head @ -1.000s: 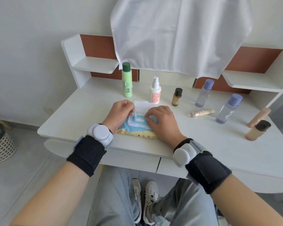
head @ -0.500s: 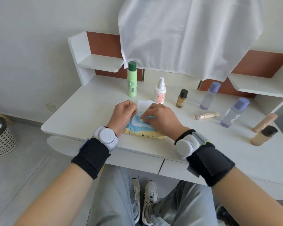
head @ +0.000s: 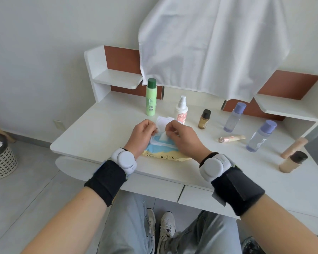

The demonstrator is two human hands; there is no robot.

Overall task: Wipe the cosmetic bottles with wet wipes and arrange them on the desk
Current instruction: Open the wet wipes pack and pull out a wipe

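A blue and yellow wet wipe pack (head: pixel 163 153) lies near the desk's front edge with its white lid (head: pixel 163 121) flipped open. My left hand (head: pixel 142 136) rests curled on the pack's left side, holding it. My right hand (head: pixel 184 136) pinches a white wipe (head: pixel 163 137) sticking up from the opening. Behind stand a green bottle (head: pixel 151 98), a white spray bottle (head: pixel 181 110) and a small brown bottle (head: pixel 204 119). Two clear purple-capped bottles (head: pixel 234 117) (head: pixel 261 135) stand to the right.
A pink tube (head: pixel 231 138) lies flat on the white desk (head: pixel 99 132). Two beige bottles (head: pixel 293 161) lie near the right edge. A white cloth (head: pixel 209 44) hangs over the back. Shelves flank both sides. A woven basket (head: pixel 0 160) stands on the floor at left.
The pack's lid has been opened. My right hand moved from pressing on the lid to pinching a wipe and drawing it up. My view shifted slightly.
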